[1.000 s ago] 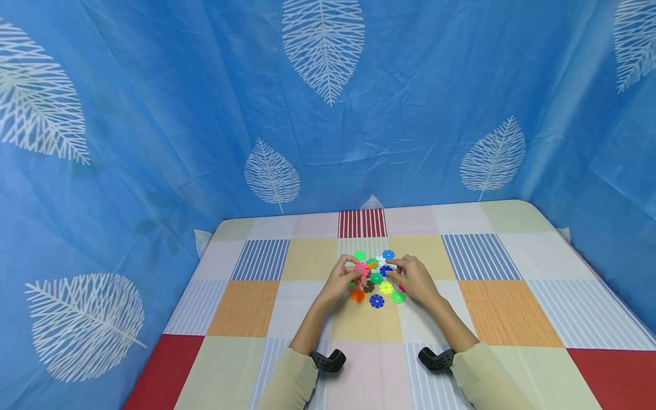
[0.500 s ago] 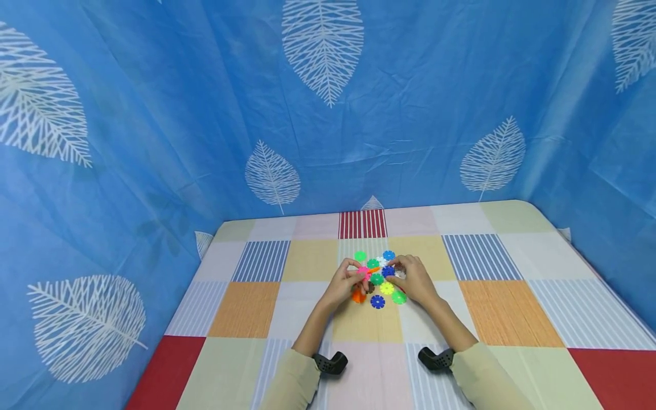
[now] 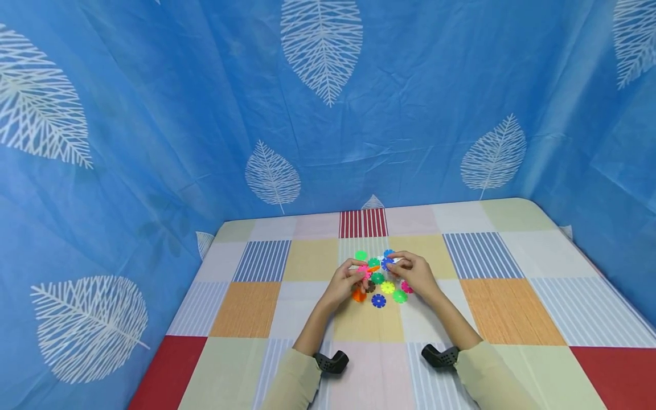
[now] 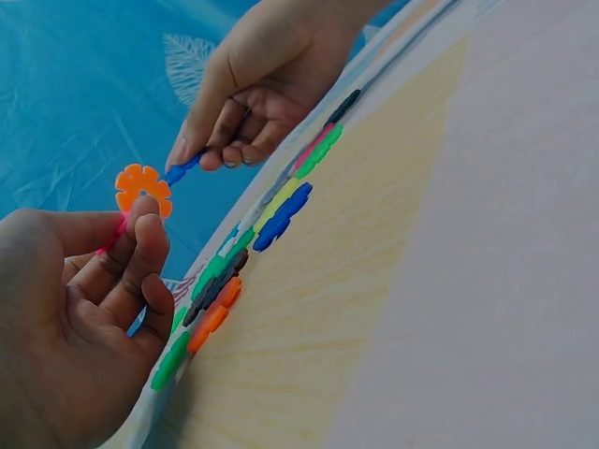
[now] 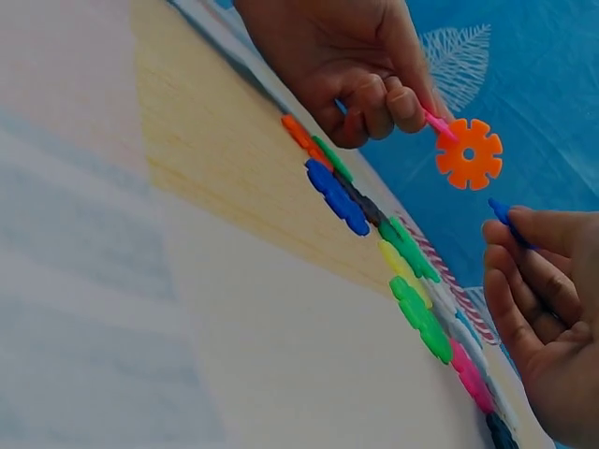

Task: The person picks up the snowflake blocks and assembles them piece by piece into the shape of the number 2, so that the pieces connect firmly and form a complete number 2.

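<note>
My left hand [image 3: 340, 286] pinches a pink notched plastic disc [image 3: 363, 273], a snowflake-shaped building piece. Joined to it at an angle is an orange disc [image 5: 487, 166], which faces the right hand. Between thumb and forefinger, my right hand [image 3: 417, 278] holds a dark blue disc [image 5: 504, 215] edge-on in the right wrist view. A small gap separates this blue disc from the orange one there. Both hands are raised over a loose group of similar discs, among them a yellow disc [image 3: 388, 287] and a green disc [image 3: 377, 278].
Nearer the person lie another dark blue disc [image 3: 378, 300], an orange disc [image 3: 359, 296] and a light green disc [image 3: 400, 296]. A pink disc [image 3: 407, 287] is beside the right hand. The patchwork tablecloth [image 3: 369, 373] reaches back to a blue leaf-print curtain [image 3: 410, 114].
My right hand has picked up the dark blue disc and raised it, uncovering a pink disc on the table. My left hand has shifted slightly, still holding the joined pink and orange discs.
</note>
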Demonstrator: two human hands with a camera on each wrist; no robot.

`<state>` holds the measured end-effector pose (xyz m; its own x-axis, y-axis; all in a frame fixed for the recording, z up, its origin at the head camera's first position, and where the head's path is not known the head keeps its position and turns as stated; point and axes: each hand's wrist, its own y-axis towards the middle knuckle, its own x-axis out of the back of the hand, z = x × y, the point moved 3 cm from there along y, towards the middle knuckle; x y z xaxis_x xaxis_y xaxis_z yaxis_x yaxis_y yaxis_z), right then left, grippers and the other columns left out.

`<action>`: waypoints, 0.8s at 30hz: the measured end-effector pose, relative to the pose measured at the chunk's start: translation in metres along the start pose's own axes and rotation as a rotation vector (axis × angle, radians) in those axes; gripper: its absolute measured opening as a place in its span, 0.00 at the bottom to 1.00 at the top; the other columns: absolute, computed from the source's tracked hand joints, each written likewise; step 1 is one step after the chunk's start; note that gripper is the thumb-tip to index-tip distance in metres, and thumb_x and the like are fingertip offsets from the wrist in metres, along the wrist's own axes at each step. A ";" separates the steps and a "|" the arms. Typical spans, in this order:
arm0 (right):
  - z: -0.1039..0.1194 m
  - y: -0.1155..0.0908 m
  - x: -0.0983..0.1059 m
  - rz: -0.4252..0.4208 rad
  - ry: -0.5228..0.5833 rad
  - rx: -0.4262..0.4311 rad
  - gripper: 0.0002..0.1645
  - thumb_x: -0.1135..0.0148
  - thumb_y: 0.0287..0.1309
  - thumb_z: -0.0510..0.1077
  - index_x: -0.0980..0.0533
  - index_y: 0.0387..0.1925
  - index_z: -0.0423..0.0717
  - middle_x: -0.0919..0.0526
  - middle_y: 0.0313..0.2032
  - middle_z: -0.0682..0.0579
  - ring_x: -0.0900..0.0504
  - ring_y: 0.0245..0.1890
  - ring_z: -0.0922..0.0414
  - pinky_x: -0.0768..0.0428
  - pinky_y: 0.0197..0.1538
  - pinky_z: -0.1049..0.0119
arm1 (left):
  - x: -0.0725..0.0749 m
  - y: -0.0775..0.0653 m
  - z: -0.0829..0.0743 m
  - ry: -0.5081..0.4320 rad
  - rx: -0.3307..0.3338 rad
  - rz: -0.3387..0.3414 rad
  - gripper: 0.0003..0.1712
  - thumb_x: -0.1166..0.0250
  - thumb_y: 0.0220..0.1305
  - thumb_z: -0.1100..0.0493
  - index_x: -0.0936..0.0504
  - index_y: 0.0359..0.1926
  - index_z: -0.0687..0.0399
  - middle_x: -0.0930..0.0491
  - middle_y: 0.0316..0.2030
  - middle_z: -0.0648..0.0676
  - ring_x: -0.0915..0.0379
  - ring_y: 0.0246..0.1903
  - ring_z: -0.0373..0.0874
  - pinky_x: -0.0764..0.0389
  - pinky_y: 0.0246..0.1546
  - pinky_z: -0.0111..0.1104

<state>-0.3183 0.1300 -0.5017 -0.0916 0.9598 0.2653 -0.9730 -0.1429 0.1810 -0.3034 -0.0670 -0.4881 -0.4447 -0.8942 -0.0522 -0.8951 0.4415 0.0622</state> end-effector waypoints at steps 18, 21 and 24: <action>-0.007 -0.001 -0.009 0.059 0.173 -0.029 0.20 0.38 0.57 0.42 0.25 0.46 0.31 0.17 0.30 0.40 0.17 0.29 0.52 0.18 0.35 0.65 | -0.005 0.000 0.003 0.040 -0.068 -0.010 0.12 0.54 0.67 0.74 0.37 0.50 0.78 0.27 0.20 0.60 0.33 0.17 0.42 0.28 0.20 0.27; -0.006 -0.001 -0.010 0.068 0.182 -0.008 0.19 0.37 0.56 0.41 0.25 0.45 0.31 0.17 0.30 0.38 0.17 0.29 0.49 0.18 0.34 0.65 | -0.007 -0.001 0.005 0.037 -0.074 -0.002 0.12 0.55 0.66 0.74 0.38 0.49 0.79 0.28 0.20 0.60 0.34 0.17 0.41 0.28 0.20 0.27; -0.003 -0.001 -0.011 0.081 0.180 0.012 0.18 0.38 0.57 0.41 0.25 0.45 0.31 0.17 0.30 0.37 0.17 0.30 0.46 0.18 0.34 0.64 | -0.006 -0.002 0.005 0.039 -0.071 -0.004 0.12 0.54 0.66 0.74 0.38 0.49 0.79 0.28 0.19 0.59 0.34 0.16 0.41 0.29 0.20 0.27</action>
<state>-0.3165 0.1201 -0.5080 -0.2069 0.9726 0.1059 -0.9584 -0.2233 0.1776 -0.2994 -0.0621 -0.4926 -0.4382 -0.8988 -0.0137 -0.8917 0.4327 0.1328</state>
